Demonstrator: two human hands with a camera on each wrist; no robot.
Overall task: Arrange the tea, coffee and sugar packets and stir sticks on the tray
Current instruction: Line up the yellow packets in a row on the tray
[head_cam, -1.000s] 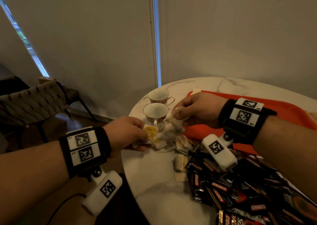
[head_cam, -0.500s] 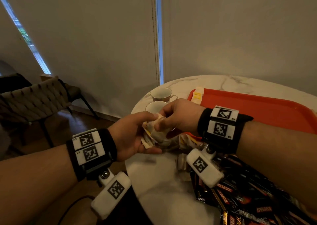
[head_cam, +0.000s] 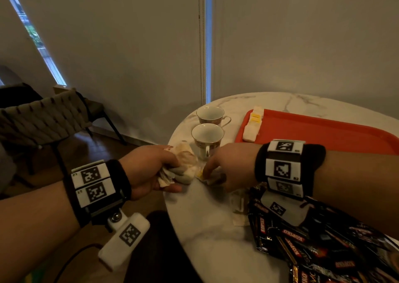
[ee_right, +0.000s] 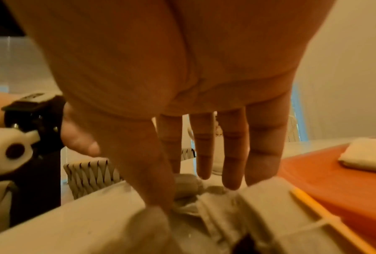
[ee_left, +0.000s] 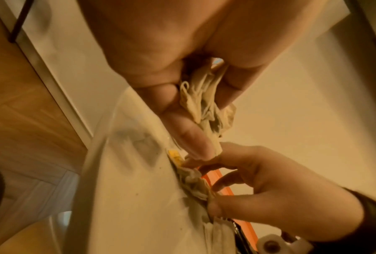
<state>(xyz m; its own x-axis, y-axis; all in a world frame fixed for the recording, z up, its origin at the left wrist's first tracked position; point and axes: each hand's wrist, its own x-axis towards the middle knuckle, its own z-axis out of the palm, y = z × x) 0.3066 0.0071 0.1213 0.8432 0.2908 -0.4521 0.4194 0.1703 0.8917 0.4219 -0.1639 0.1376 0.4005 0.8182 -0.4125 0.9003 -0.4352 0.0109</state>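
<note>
My left hand (head_cam: 159, 170) grips a bunch of pale tea bags (head_cam: 185, 164) just above the near-left edge of the marble table; in the left wrist view the tea bags (ee_left: 204, 106) are bunched between thumb and fingers. My right hand (head_cam: 218, 168) reaches down beside it, and its straight fingers (ee_right: 232, 154) touch loose tea bags (head_cam: 212, 178) lying on the table, one with a yellow tag (ee_left: 174, 155). Behind them lies the orange tray (head_cam: 323, 135), which has a row of tea bags (head_cam: 253, 124) along its left edge. Black coffee packets (head_cam: 313, 246) are heaped under my right forearm.
Two empty white teacups (head_cam: 207, 134) (head_cam: 210, 114) stand just beyond my hands, left of the tray. More tea bags (head_cam: 238, 207) lie by the coffee heap. A woven chair (head_cam: 41, 118) stands on the floor to the left, off the round table (head_cam: 211, 235).
My right hand left the bunch in my left hand and dropped to the loose tea bags on the table. My left hand stays closed round its bunch.
</note>
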